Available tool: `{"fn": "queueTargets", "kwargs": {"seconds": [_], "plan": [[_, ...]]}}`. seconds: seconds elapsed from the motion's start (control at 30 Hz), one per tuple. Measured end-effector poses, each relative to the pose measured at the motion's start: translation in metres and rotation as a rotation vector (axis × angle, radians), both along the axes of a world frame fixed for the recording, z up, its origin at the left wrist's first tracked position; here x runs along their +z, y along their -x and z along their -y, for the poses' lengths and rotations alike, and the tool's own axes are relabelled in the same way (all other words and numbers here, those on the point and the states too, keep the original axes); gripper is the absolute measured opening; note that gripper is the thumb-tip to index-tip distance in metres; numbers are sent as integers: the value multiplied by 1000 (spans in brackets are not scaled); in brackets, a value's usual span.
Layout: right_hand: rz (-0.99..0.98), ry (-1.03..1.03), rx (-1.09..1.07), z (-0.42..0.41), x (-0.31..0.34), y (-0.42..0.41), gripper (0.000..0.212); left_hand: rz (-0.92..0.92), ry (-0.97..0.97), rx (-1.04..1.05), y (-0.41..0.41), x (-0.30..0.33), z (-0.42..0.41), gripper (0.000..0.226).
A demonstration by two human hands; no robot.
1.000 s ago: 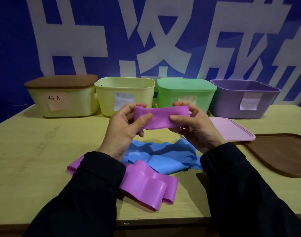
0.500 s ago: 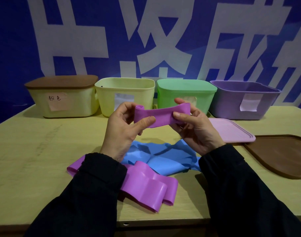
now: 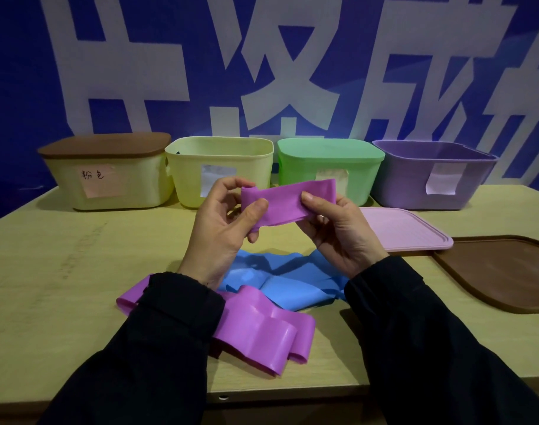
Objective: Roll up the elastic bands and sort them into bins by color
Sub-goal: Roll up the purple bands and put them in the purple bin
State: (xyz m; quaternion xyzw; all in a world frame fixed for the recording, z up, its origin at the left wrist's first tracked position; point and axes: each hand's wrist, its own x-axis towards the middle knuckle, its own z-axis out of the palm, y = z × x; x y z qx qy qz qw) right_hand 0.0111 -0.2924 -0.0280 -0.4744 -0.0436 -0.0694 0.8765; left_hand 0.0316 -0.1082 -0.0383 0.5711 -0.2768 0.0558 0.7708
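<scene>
A purple elastic band [image 3: 288,199] is stretched flat between my hands, above the table's middle. My left hand [image 3: 222,233] pinches its left end, where a small roll has started. My right hand [image 3: 338,231] pinches the right part with thumb on top. A second purple band [image 3: 262,335] lies in loose folds on the table near the front edge, partly under my left sleeve. A crumpled blue band [image 3: 280,280] lies beneath my hands. Four bins line the back: a lidded cream bin [image 3: 108,176], an open yellow bin [image 3: 219,167], a lidded green bin [image 3: 329,167] and an open purple bin [image 3: 430,176].
A pink lid [image 3: 406,230] lies flat on the table right of my right hand. A brown lid [image 3: 504,271] lies further right near the table's edge. A blue wall with large white characters stands behind the bins.
The band has risen slightly and tilted. Its left end has been turned further into a small roll by my left fingers. My right hand keeps its pinch.
</scene>
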Motion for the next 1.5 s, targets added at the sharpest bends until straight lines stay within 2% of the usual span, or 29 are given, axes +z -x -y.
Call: {"fn": "queueTargets", "kwargs": {"seconds": [0.13,0.23,0.57,0.87,1.0,1.13,1.23,1.3,1.4,1.5], "plan": [[-8,-51,-39,0,-1,-2,4,-79,58,-17,2,5,0,37],[-9,-52,-77,1,-1,-2,5,-38,35,41,2,5,0,39],[-8,7,-24,-5,-6,-5,16,-43,4,15,2,-1,7,25],[26,64,45,-18,-11,-4,26,-87,103,-58,-2,-5,8,19],[41,32,4,-19,-12,-5,19,-19,78,33,0,-3,10,12],[59,14,-45,-19,-12,-6,16,-26,67,64,3,0,10,28],[51,32,-71,-17,-12,-8,6,13,-5,114,1,-1,7,33],[38,46,-83,-15,-12,-8,8,6,-15,106,0,-1,6,37],[25,37,-77,-14,-13,-9,19,-21,13,76,1,-1,8,30],[29,42,-69,-14,-15,-10,16,-29,5,27,0,-4,9,25]]}}
